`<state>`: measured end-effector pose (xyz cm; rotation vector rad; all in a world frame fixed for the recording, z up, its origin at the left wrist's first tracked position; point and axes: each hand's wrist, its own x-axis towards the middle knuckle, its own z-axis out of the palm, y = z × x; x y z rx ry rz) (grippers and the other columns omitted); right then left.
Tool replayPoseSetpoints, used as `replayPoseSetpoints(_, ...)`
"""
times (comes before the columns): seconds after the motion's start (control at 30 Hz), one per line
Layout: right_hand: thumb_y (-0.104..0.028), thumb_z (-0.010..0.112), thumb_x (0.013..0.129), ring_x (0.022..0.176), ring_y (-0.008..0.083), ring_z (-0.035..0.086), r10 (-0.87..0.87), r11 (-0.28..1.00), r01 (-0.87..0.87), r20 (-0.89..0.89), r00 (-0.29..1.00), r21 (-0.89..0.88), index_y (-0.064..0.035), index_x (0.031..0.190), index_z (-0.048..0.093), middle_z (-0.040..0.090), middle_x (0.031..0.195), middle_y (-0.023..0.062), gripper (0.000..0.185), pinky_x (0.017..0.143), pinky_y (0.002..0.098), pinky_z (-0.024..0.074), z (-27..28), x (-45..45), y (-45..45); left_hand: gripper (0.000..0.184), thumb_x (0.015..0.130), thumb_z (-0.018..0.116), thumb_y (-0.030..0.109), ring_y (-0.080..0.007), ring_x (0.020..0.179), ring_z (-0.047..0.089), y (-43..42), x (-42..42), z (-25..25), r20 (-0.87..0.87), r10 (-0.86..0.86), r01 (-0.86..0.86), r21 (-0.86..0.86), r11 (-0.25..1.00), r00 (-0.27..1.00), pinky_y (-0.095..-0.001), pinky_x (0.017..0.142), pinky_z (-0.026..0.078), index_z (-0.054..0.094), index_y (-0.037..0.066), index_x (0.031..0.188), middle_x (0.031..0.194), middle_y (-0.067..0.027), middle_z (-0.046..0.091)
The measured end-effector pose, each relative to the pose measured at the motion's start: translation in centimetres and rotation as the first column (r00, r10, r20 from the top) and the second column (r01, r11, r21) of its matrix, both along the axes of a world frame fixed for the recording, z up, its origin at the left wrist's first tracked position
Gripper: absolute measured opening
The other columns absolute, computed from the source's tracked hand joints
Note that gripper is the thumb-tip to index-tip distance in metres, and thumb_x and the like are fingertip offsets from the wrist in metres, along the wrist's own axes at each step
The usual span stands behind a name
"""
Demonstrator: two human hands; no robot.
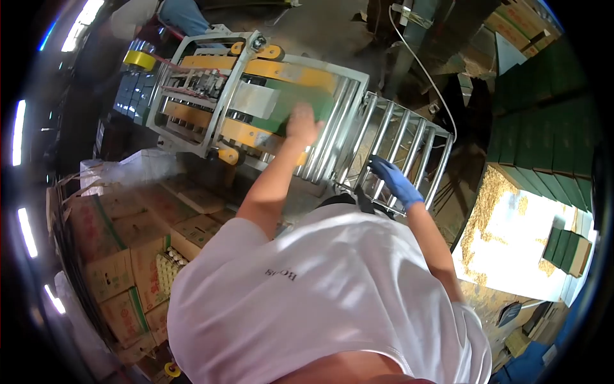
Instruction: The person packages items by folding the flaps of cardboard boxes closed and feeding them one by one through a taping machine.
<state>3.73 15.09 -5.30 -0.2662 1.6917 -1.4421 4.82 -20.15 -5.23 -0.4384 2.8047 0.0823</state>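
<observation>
My left hand [303, 124], bare and somewhat blurred, lies over the near end of a green box [276, 121], fingers extended. The box sits between the yellow side rails [246, 136] of a carton sealing machine [224, 105], with a pale grey patch or label on its top. My right hand [395, 182] wears a blue glove. Its fingers are stretched out and hold nothing, and it hovers over or rests on the near side of the roller conveyor [403, 144]; contact cannot be made out.
A yellow tape roll [139, 61] hangs at the machine's far left. Brown cartons [105, 278] are stacked on the left, one holding an egg tray [167, 272]. Green boxes [543, 128] stand piled on the right. A white board [508, 240] bears scattered husks. Behind the machine is another person [182, 16].
</observation>
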Motion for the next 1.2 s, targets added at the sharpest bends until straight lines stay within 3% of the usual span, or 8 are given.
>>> replayPoseSetpoints(0.1,-0.034,0.052,0.105,0.124,0.0209,0.059,-0.172,0.979,0.191,0.209,0.963,-0.073,-0.0009,0.147,0.047,0.061,0.137,0.0139,0.054,0.107,0.0343,0.0454,2.4,-0.3,8.2,0.077,0.098,0.055,0.046,-0.0402,0.149,0.027,2.8,1.8,0.1,-0.075,-0.131,0.141,0.157,0.977,0.989,-0.0441,0.123,0.023,0.033,-0.007,0.151,0.159,-0.0259,0.033)
replayPoseSetpoints(0.23,-0.020,0.051,0.104,0.124,0.0244,0.059,-0.376,0.918,0.392,-0.436,0.818,-0.057,0.0013,0.145,0.048,0.060,0.136,0.0154,0.046,0.106,0.0358,0.0468,8.9,-0.8,22.6,0.061,0.097,0.061,0.035,-0.0432,0.140,0.040,10.2,1.2,-4.3,-0.289,-0.015,0.150,0.452,0.879,0.957,-0.0469,0.117,0.033,0.050,-0.010,0.136,0.147,-0.0297,0.045)
replayPoseSetpoints(0.37,-0.025,0.050,0.106,0.125,0.0274,0.059,-0.916,0.390,0.734,-0.312,0.250,-0.556,0.0048,0.139,0.053,0.061,0.135,0.0171,0.045,0.109,0.0393,0.0462,22.1,-4.0,37.0,0.050,0.100,0.058,0.024,-0.0355,0.138,0.047,24.6,-7.0,6.5,-0.371,0.003,0.283,0.714,0.640,0.929,-0.0409,0.116,0.037,0.050,-0.001,0.143,0.145,-0.0230,0.052)
replayPoseSetpoints(0.5,-0.029,0.057,0.103,0.135,0.0275,0.050,-0.320,0.357,0.696,-0.781,-0.536,-0.624,0.0052,0.142,0.051,0.056,0.143,0.0175,0.052,0.114,0.0365,0.0353,39.0,-9.3,47.5,0.057,0.106,0.052,0.027,-0.0275,0.146,0.038,39.5,-17.6,22.0,-0.441,0.090,0.450,0.876,-0.174,0.893,-0.0397,0.120,0.027,0.034,0.001,0.154,0.156,-0.0168,0.041)
replayPoseSetpoints(0.63,-0.021,0.055,0.101,0.138,0.0228,0.045,-0.703,0.476,0.572,-0.680,-0.208,-0.668,0.0026,0.152,0.036,0.047,0.151,0.0162,0.059,0.116,0.0340,0.0327,46.9,-19.0,57.5,0.094,0.094,0.062,0.058,-0.0293,0.145,0.034,50.5,-24.4,36.5,-0.197,-0.020,0.148,0.796,-0.587,0.980,-0.0510,0.117,0.025,0.017,0.009,0.161,0.163,-0.0127,0.029)
replayPoseSetpoints(0.73,-0.017,0.052,0.100,0.102,0.0189,0.050,-0.284,0.722,0.671,-0.957,0.063,-0.171,-0.0023,0.150,0.044,0.056,0.133,0.0083,0.053,0.098,0.0305,0.0432,46.0,-24.9,65.6,0.086,0.091,0.054,0.072,-0.0290,0.128,0.055,56.1,-27.4,43.8,0.060,-0.109,-0.110,0.831,-0.545,0.992,-0.0513,0.108,0.040,0.043,0.010,0.149,0.143,-0.0148,0.054)
replayPoseSetpoints(0.9,-0.024,0.052,0.102,0.097,0.0183,0.053,0.034,0.677,0.736,-0.997,-0.065,-0.025,-0.0025,0.148,0.048,0.059,0.120,0.0050,0.051,0.094,0.0291,0.0444,50.5,-23.9,59.9,0.069,0.095,0.056,0.060,-0.0276,0.123,0.056,60.2,-30.8,43.7,-0.129,-0.158,-0.015,0.729,-0.684,0.979,-0.0459,0.102,0.047,0.052,0.008,0.140,0.136,-0.0125,0.058)
replayPoseSetpoints(1.2,-0.035,0.067,0.095,0.109,0.0141,0.059,-0.405,0.809,0.479,-0.914,0.035,-0.340,0.0021,0.135,0.058,0.067,0.122,0.0053,0.055,0.100,0.0287,0.0429,56.8,-15.5,43.4,0.047,0.098,0.060,0.036,-0.0239,0.113,0.062,49.8,-22.8,41.1,-0.182,0.313,0.359,0.585,-0.728,0.932,-0.0409,0.095,0.051,0.055,0.007,0.135,0.124,-0.0099,0.063)
